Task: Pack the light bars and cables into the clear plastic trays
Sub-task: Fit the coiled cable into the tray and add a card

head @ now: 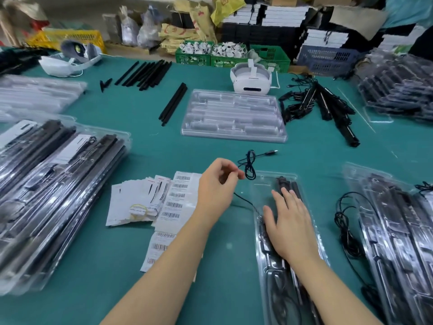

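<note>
Pinching a thin black cable [248, 167] with left hand [216, 184] fingers [234, 175]; pressing right hand [289, 221], fingers spread flat, on clear tray [264, 184] holding light bars [294, 186].

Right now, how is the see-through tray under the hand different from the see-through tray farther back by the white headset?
The near tray holds black light bars and a cable; the far tray has bare slots. The near tray is narrow and runs away from the person; the far tray is wide and lies crosswise. The right hand presses flat on the near tray; nothing touches the far tray. Both are clear plastic.
</note>
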Motion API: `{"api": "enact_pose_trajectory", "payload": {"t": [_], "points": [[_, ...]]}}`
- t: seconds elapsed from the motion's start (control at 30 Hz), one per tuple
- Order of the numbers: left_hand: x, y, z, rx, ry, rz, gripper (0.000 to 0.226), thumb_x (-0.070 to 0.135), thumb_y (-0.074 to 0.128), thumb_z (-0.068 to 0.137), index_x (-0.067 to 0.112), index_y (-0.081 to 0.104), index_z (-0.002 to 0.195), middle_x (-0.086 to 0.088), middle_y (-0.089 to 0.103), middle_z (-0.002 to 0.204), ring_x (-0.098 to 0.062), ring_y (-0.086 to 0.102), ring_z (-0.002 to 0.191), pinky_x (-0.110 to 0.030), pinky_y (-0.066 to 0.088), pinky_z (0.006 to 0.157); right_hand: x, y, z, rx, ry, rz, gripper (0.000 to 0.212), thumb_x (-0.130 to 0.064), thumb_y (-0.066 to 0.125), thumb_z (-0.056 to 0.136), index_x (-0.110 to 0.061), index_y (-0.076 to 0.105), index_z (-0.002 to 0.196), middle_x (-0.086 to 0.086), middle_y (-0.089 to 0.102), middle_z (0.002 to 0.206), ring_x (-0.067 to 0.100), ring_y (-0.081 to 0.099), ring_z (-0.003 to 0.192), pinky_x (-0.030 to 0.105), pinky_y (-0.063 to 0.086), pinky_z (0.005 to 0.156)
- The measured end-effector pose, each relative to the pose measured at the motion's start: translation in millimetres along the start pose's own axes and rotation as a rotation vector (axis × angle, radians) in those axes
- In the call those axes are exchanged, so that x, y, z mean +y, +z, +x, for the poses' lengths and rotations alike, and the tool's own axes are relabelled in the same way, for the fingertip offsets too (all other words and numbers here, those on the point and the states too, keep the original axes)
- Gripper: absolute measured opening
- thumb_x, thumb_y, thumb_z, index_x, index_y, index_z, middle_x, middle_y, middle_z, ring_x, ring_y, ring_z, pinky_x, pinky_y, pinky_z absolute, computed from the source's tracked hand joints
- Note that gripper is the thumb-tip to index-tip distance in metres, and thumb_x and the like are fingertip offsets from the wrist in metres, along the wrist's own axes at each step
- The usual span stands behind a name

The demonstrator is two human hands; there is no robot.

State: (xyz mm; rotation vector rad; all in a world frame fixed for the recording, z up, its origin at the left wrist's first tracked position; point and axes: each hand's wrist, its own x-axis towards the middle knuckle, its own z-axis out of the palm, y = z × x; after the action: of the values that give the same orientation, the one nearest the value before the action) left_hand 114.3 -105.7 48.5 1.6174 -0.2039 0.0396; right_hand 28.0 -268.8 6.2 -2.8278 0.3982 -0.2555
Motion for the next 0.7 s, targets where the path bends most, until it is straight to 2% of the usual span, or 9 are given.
{"api": "enact_pose_trajectory", "payload": {"t": [0.1, 0.17, 0.27, 0.33, 0.4, 0.47, 0.53, 0.63, 0.7], "points": [[-2, 1, -3, -0.006, -0.048, -0.070, 0.025, 0.000, 0.052, 0.096, 0.021, 0.061, 0.104, 0.003, 0.076, 0.085, -0.012, 0.072, 0.076, -0.022, 0.053, 0.070, 1, -1, 2, -0.007, -0.001, 0.062, 0.056, -0.046, 0.040, 0.102, -0.018, 0.044, 0.150, 0.006, 0.027, 0.163, 0.022, 0.019, 0.151, 0.036, 0.013, 0.124], [-5, 2, -4, -0.044, -0.084, -0.037, 0.033, -0.001, 0.050, 0.096, 0.024, 0.063, 0.112, 0.010, 0.073, 0.080, -0.007, 0.065, 0.068, -0.021, 0.052, 0.068, 0, -12, -1, 0.055, 0.071, 0.299, 0.044, -0.039, 0.053, 0.100, -0.018, 0.058, 0.138, 0.005, 0.036, 0.157, 0.021, 0.028, 0.147, 0.028, 0.021, 0.119], [-5, 1, -2, -0.079, -0.092, -0.039, 0.038, -0.002, 0.049, 0.098, 0.024, 0.062, 0.125, 0.012, 0.071, 0.078, -0.005, 0.060, 0.068, -0.021, 0.052, 0.072, -5, -35, -3, 0.250, 0.098, 0.621, 0.021, -0.043, 0.054, 0.096, -0.033, 0.072, 0.097, -0.011, 0.064, 0.109, 0.008, 0.060, 0.106, 0.005, 0.037, 0.088], [-5, -1, -1, -0.118, -0.072, -0.055, 0.038, -0.002, 0.052, 0.099, 0.021, 0.062, 0.127, 0.009, 0.074, 0.084, -0.006, 0.064, 0.076, -0.019, 0.053, 0.081, -18, -44, 5, 0.092, 0.187, 0.845, 0.040, -0.052, 0.047, 0.097, -0.027, 0.075, 0.084, -0.003, 0.072, 0.080, 0.008, 0.066, 0.070, 0.012, 0.048, 0.063], [-2, -1, -4, -0.187, -0.050, -0.039, 0.037, 0.000, 0.054, 0.098, 0.025, 0.065, 0.123, 0.010, 0.076, 0.091, -0.006, 0.068, 0.091, -0.019, 0.051, 0.091, -36, -46, 20, -0.224, 0.390, 1.135, 0.056, -0.055, 0.037, 0.103, -0.014, 0.075, 0.095, 0.008, 0.076, 0.081, 0.017, 0.069, 0.061, 0.024, 0.052, 0.050], [0, -1, -4, -0.253, 0.010, 0.052, 0.037, 0.001, 0.057, 0.097, 0.027, 0.070, 0.119, 0.012, 0.075, 0.104, -0.001, 0.066, 0.103, -0.019, 0.048, 0.097, -49, -42, 34, -0.398, 0.547, 1.363, 0.064, -0.057, 0.033, 0.103, -0.007, 0.072, 0.099, 0.010, 0.077, 0.088, 0.022, 0.074, 0.069, 0.030, 0.056, 0.053], [-1, -3, -3, -0.293, 0.112, 0.207, 0.036, 0.002, 0.059, 0.094, 0.024, 0.072, 0.120, 0.020, 0.071, 0.106, 0.012, 0.060, 0.103, -0.010, 0.042, 0.097, -53, -37, 46, -0.367, 0.619, 1.536, 0.053, -0.052, 0.042, 0.103, -0.008, 0.071, 0.097, 0.005, 0.076, 0.086, 0.021, 0.073, 0.072, 0.030, 0.054, 0.054], [-3, -7, -3, -0.317, 0.207, 0.406, 0.035, 0.006, 0.060, 0.091, 0.028, 0.074, 0.115, 0.023, 0.068, 0.099, 0.011, 0.055, 0.101, -0.006, 0.037, 0.091, -49, -29, 54, -0.310, 0.517, 1.536, 0.030, -0.037, 0.053, 0.102, -0.017, 0.074, 0.092, 0.001, 0.075, 0.094, 0.015, 0.070, 0.072, 0.025, 0.045, 0.058], [0, -11, -3, -0.298, 0.184, 0.411, 0.031, 0.012, 0.058, 0.086, 0.033, 0.076, 0.099, 0.030, 0.067, 0.089, 0.007, 0.055, 0.099, -0.006, 0.037, 0.087, -47, -25, 53, -0.290, 0.416, 1.447, 0.026, -0.034, 0.057, 0.100, -0.019, 0.077, 0.092, -0.001, 0.076, 0.092, 0.012, 0.071, 0.078, 0.029, 0.041, 0.066]]}}
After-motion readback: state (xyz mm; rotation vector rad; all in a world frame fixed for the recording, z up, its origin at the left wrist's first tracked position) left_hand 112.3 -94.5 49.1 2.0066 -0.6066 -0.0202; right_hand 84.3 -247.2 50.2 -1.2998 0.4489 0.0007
